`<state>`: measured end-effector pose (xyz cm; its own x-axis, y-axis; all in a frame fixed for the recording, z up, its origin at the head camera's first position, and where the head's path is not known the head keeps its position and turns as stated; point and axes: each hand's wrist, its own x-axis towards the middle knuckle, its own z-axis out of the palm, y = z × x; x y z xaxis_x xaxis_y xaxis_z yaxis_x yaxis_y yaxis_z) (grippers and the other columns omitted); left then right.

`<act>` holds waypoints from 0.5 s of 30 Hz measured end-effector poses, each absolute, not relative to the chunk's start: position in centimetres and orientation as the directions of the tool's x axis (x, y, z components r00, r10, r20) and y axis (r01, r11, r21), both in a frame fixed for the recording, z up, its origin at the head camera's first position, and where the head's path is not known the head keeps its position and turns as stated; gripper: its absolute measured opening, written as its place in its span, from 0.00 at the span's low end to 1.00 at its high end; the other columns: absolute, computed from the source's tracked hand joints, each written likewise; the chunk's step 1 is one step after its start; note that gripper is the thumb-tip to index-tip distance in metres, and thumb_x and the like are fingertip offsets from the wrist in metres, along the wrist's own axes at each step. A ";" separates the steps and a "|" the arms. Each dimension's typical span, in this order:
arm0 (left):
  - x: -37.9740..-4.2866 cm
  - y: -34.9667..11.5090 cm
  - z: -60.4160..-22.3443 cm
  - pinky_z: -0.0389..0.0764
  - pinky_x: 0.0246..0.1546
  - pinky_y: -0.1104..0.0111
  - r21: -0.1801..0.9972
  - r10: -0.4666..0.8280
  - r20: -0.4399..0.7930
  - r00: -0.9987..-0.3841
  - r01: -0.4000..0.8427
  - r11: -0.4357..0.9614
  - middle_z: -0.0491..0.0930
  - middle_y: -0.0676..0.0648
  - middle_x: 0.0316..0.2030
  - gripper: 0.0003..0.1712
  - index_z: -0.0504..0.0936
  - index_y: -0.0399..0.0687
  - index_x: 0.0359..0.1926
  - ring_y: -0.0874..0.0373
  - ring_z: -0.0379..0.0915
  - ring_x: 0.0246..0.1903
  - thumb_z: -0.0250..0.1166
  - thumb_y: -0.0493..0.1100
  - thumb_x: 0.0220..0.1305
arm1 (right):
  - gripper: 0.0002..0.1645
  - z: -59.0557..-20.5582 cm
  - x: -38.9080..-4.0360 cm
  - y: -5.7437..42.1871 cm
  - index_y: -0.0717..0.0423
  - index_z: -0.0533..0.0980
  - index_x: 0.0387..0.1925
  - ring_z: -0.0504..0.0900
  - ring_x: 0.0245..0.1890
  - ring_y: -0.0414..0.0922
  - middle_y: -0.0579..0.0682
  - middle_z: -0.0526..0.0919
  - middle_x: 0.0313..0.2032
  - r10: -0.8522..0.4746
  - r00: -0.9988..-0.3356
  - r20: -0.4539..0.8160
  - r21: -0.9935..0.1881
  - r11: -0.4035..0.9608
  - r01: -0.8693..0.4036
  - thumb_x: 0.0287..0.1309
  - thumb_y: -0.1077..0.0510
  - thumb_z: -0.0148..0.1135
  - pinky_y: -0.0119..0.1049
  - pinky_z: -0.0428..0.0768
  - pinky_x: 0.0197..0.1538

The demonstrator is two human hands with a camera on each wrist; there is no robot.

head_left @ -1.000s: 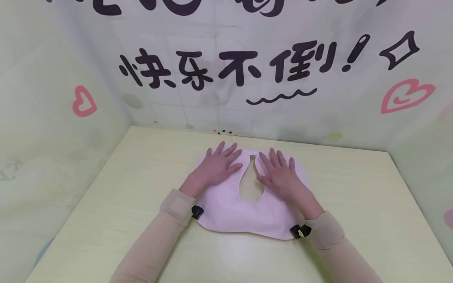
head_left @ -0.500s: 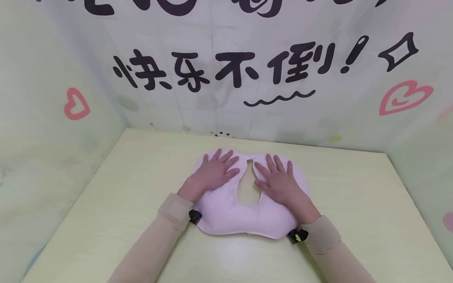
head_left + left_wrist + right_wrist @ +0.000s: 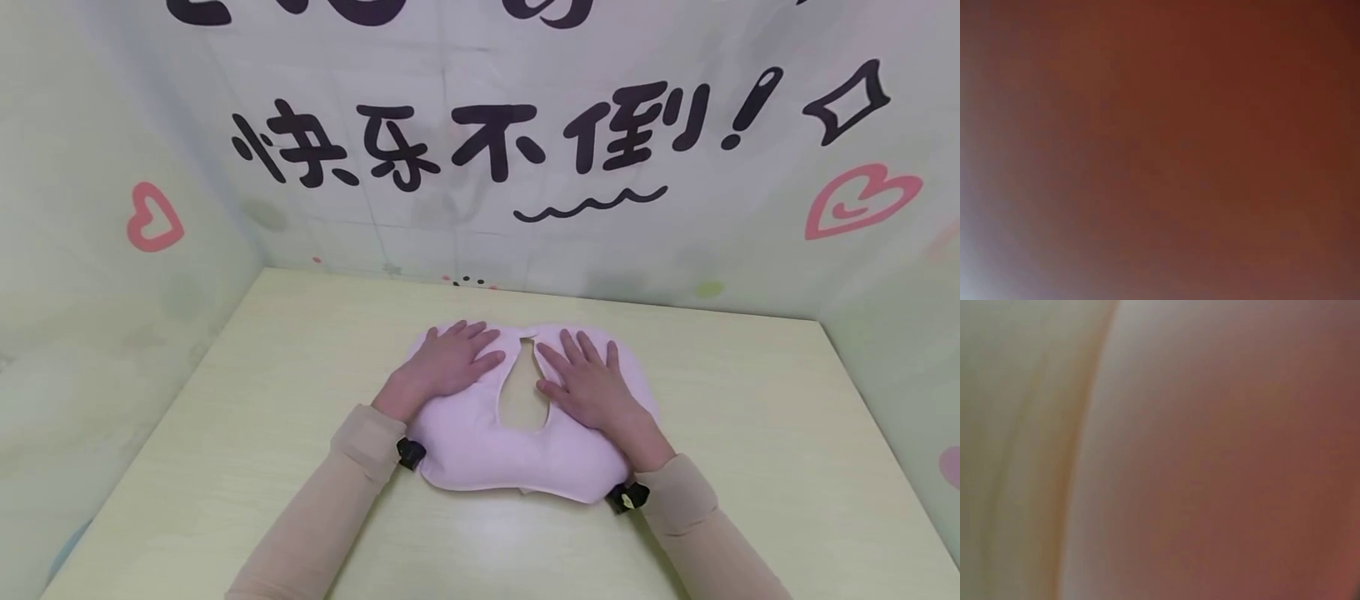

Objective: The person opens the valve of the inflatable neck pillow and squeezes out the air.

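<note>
A pale pink U-shaped neck pillow [image 3: 517, 467] lies flat on the table in the head view, its two ends nearly meeting on the far side around a teardrop-shaped gap. My left hand [image 3: 450, 362] rests palm down on its left arm, fingers extended and slightly spread. On the other arm lies my right hand [image 3: 594, 387], fingers also straight, its thumb by the edge of the gap. The left wrist view is only a dark reddish blur. In the right wrist view, a blurred pinkish surface [image 3: 1197, 475] fills most of the picture.
The pale wooden table [image 3: 285, 367] meets a printed fabric backdrop [image 3: 450, 242] behind the pillow, and fabric walls stand at both sides. A small black device [image 3: 411, 454] sits at the left wrist, another black device [image 3: 627, 498] at the right.
Both hands have shifted slightly toward the person while staying on the pillow. The pillow's far edge has come nearer, and its near part looks plumper. The head view has moved a little.
</note>
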<state>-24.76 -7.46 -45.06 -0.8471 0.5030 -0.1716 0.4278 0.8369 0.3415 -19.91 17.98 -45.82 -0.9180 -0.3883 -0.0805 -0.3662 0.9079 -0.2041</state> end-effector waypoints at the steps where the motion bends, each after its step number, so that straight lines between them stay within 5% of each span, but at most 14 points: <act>1: -24.8 -7.5 -45.1 0.47 0.71 0.33 0.346 0.503 -0.170 -0.848 0.426 0.836 0.58 0.42 0.78 0.38 0.63 0.53 0.79 0.37 0.46 0.77 0.40 0.67 0.79 | 0.38 -45.9 -20.0 18.0 0.50 0.61 0.79 0.48 0.78 0.66 0.65 0.53 0.78 -0.389 -0.917 -0.082 -0.203 0.908 -0.367 0.76 0.39 0.50 0.76 0.41 0.69; 15: -25.0 -7.7 -45.3 0.47 0.71 0.34 0.386 0.504 -0.163 -0.849 0.415 0.824 0.58 0.41 0.77 0.39 0.62 0.52 0.79 0.37 0.46 0.77 0.41 0.67 0.79 | 0.38 -46.0 -20.2 17.6 0.49 0.61 0.79 0.50 0.77 0.65 0.64 0.54 0.78 -0.368 -0.921 -0.123 -0.213 0.917 -0.338 0.76 0.38 0.49 0.75 0.43 0.70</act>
<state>-24.97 -7.74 -45.33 -0.8485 0.5036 -0.1625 0.4149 0.8238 0.3863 -20.22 17.57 -45.96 -0.9215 -0.3683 -0.1234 -0.3379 0.9168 -0.2128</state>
